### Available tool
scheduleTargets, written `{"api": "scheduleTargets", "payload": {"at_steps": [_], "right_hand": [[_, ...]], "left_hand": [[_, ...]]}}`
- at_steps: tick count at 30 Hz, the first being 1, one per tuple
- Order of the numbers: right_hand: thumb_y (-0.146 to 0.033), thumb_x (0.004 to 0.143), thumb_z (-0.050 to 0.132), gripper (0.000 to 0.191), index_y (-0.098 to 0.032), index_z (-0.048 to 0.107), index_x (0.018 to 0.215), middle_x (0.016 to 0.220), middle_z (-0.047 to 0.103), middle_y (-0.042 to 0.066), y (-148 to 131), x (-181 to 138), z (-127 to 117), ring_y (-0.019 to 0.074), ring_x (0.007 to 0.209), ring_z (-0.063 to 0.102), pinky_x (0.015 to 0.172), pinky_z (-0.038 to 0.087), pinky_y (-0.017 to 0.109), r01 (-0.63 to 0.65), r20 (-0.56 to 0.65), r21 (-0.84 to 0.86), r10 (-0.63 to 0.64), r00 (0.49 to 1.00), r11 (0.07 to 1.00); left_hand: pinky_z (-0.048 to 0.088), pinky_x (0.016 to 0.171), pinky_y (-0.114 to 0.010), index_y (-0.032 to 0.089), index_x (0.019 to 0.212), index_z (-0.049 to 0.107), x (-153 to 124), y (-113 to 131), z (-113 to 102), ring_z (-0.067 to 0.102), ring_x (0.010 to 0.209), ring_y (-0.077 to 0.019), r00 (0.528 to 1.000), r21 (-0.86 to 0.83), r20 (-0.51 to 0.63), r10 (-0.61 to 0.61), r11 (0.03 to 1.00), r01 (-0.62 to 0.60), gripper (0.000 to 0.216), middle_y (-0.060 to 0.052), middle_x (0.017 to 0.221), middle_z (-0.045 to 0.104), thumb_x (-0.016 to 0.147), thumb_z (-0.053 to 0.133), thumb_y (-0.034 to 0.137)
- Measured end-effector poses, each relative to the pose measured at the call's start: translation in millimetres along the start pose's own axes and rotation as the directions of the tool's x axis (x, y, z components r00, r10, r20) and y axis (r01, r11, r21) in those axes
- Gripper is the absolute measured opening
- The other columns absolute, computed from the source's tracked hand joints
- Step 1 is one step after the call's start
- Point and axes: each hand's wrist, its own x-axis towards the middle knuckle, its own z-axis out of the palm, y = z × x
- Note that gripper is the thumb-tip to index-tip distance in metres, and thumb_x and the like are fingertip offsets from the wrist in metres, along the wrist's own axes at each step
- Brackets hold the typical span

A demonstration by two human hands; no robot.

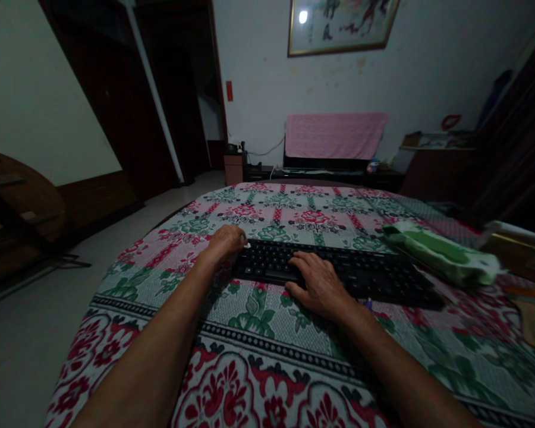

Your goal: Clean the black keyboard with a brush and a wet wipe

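A black keyboard [361, 270] lies across a table covered with a red, green and white floral cloth [258, 333]. My left hand [225, 242] is at the keyboard's far left corner, fingers curled round a small white thing I cannot make out. My right hand [318, 285] lies flat on the keys left of the middle, fingers stretched out and pressing down.
A green and white packet [441, 255] lies right of the keyboard. A brown box [521, 252] and a tan flat object [532, 324] sit at the right edge. A pink cloth [334, 135] covers furniture at the far wall. Bare floor [35, 333] lies to the left.
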Motion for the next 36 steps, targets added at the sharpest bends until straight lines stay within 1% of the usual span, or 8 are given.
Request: {"api": "scheduleTargets", "payload": {"at_steps": [5,11,15,19,23,29,32,36], "right_hand": [[-0.037,0.081,0.056,0.043,-0.019,0.055,0.120,0.136,0.048,0.011,-1,-1,-3,0.0274,0.123,0.041,0.098,0.033,0.044,0.000,0.004,0.001,0.000,1.000,1.000],[-0.033,0.080,0.056,0.046,-0.018,0.053,0.123,0.138,0.046,0.010,5,0,-5,0.0269,0.126,0.038,0.101,0.032,0.044,0.020,0.056,0.023,-0.021,0.998,1.000],[-0.025,0.076,0.056,0.054,-0.017,0.050,0.128,0.142,0.040,0.012,8,1,-11,0.0271,0.131,0.034,0.102,0.031,0.045,0.022,0.128,0.036,-0.026,0.991,0.999],[-0.019,0.071,0.057,0.060,-0.017,0.050,0.130,0.146,0.035,0.012,14,2,-19,0.0289,0.133,0.031,0.103,0.031,0.048,-0.049,0.193,0.008,0.047,0.980,0.999],[-0.016,0.070,0.058,0.059,-0.020,0.051,0.129,0.145,0.038,0.011,22,1,-23,0.0283,0.132,0.033,0.102,0.033,0.047,-0.069,0.253,0.026,0.060,0.966,0.997],[-0.021,0.074,0.060,0.053,-0.018,0.054,0.127,0.142,0.043,0.011,23,1,-22,0.0274,0.129,0.038,0.103,0.034,0.046,-0.020,0.220,0.052,0.008,0.976,0.998],[-0.022,0.075,0.060,0.050,-0.018,0.055,0.125,0.140,0.045,0.011,22,2,-18,0.0263,0.129,0.039,0.103,0.034,0.045,0.009,0.183,0.054,-0.018,0.983,0.999],[-0.023,0.076,0.060,0.049,-0.018,0.055,0.124,0.140,0.046,0.010,21,2,-15,0.0259,0.128,0.039,0.102,0.034,0.045,0.025,0.145,0.054,-0.033,0.989,0.998]], "left_hand": [[0.046,0.083,-0.024,0.024,0.091,0.075,-2,16,1,0.064,0.093,-0.0186,0.995,-0.015,0.046,0.090,0.996,-0.089,0.032,-0.005,0.094,0.073,0.076,0.048,0.017],[0.047,0.081,-0.024,0.020,0.093,0.075,-1,5,0,0.065,0.093,-0.0200,0.997,0.040,0.065,-0.043,0.998,0.041,0.030,-0.009,0.094,0.073,0.076,0.050,0.020],[0.046,0.082,-0.021,0.023,0.095,0.074,-2,9,-7,0.065,0.093,-0.0179,0.996,-0.030,0.086,0.000,1.000,0.003,0.031,-0.005,0.093,0.074,0.075,0.051,0.019],[0.046,0.082,-0.020,0.024,0.097,0.074,-5,18,-9,0.065,0.090,-0.0168,0.986,-0.114,0.146,0.078,0.992,-0.062,0.032,-0.003,0.090,0.074,0.074,0.052,0.020],[0.046,0.081,-0.020,0.023,0.097,0.074,-5,15,-6,0.065,0.092,-0.0171,0.987,-0.085,0.147,0.064,0.995,-0.052,0.033,-0.005,0.093,0.074,0.073,0.052,0.018],[0.047,0.079,-0.021,0.022,0.099,0.074,-3,7,-4,0.066,0.090,-0.0175,0.990,-0.033,0.144,0.016,0.999,-0.012,0.035,-0.006,0.093,0.074,0.073,0.050,0.019],[0.047,0.079,-0.023,0.021,0.099,0.074,-4,5,-6,0.066,0.091,-0.0194,0.989,-0.015,0.145,0.014,1.000,-0.012,0.035,-0.009,0.095,0.073,0.075,0.049,0.018],[0.047,0.076,-0.027,0.019,0.096,0.074,-5,8,-9,0.066,0.090,-0.0228,0.991,0.001,0.128,-0.027,1.000,0.027,0.033,-0.012,0.095,0.073,0.075,0.049,0.021]]}}
